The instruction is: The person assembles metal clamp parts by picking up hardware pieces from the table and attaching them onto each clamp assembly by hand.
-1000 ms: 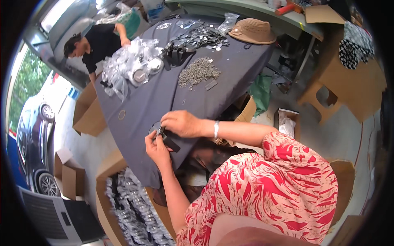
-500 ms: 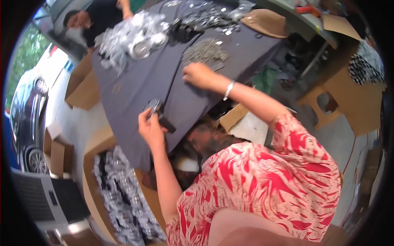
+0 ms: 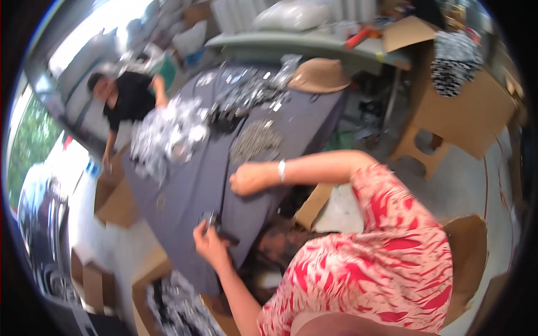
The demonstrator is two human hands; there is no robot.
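Observation:
My left hand (image 3: pixel 210 244), over the near part of the cloth-covered table, has its fingers closed around a black piece with a round, shiny ring (image 3: pixel 209 217). Blur hides the finer shape of that piece. Farther up and to the right, my right hand (image 3: pixel 250 179) is closed just above the dark cloth (image 3: pixel 188 196); whatever its fingers hold, if anything, is hidden. Just beyond it lies a heap of small metallic parts (image 3: pixel 256 141). A thin tan loop (image 3: pixel 161 200) rests on the cloth to the left.
Clear plastic-wrapped pieces (image 3: pixel 168 134), dark packaged items (image 3: pixel 246 95) and a tan basket-like thing (image 3: pixel 319 75) occupy the table's far end. Another person (image 3: pixel 131 98) is at the far left. Open cardboard boxes (image 3: pixel 117 204) stand around, one near my left arm holding wrapped items (image 3: pixel 182 308).
The view has tilted up, showing more of the far background. My right hand has moved from beside the metallic heap toward my left hand, which still holds the black piece.

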